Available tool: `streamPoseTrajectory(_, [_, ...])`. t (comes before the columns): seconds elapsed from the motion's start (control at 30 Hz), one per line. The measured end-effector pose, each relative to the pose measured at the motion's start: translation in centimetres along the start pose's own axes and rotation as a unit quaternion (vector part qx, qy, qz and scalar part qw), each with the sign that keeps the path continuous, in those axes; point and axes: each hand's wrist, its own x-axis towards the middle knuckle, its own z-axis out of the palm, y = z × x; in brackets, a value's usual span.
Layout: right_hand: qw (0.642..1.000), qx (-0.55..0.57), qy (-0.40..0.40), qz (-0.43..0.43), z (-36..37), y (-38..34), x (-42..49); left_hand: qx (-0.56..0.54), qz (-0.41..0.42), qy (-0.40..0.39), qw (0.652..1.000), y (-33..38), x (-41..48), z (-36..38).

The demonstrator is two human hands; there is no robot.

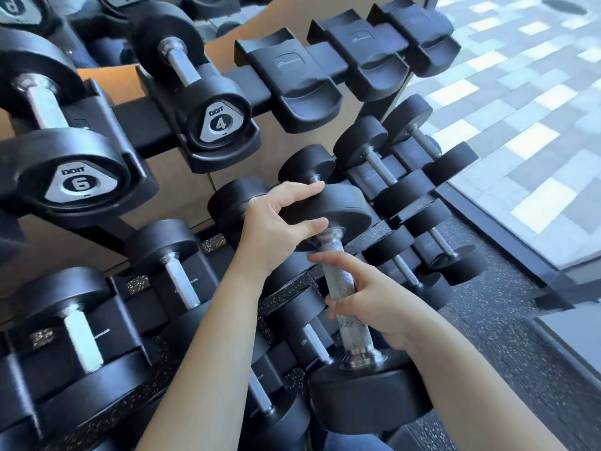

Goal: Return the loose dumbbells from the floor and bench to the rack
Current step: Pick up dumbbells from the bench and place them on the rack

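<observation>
Head view: your right hand point(367, 301) grips the dumbbell point(374, 398) by its handle. At ten o'clock, your left hand point(276, 226) clasps its far end.

We find the dumbbell point(335, 275) in front of the rack's point(247, 83) lower tier, toward its right end; the 4 dumbbell point(221, 122) and the 6 dumbbell point(78, 181) sit above, leftward.

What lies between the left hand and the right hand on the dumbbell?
In the head view, only a short bare stretch of the dumbbell's metal handle lies between the left hand and the right hand.
</observation>
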Motion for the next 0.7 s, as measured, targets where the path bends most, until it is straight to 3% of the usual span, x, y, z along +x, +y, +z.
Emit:
streamPoseTrajectory(0.27, [0.999, 0.006, 0.044, 0.025, 2.4, 0.4, -0.8, -0.031, -0.006, -0.072, 0.997, -0.5, -0.2, -0.8])
streamPoseTrajectory(0.7, [0.997, 0.042, 0.059, 0.041, 0.1, 1.5, -0.3, -0.055, -0.019, -0.093, 0.994, -0.8, 1.3, 1.4])
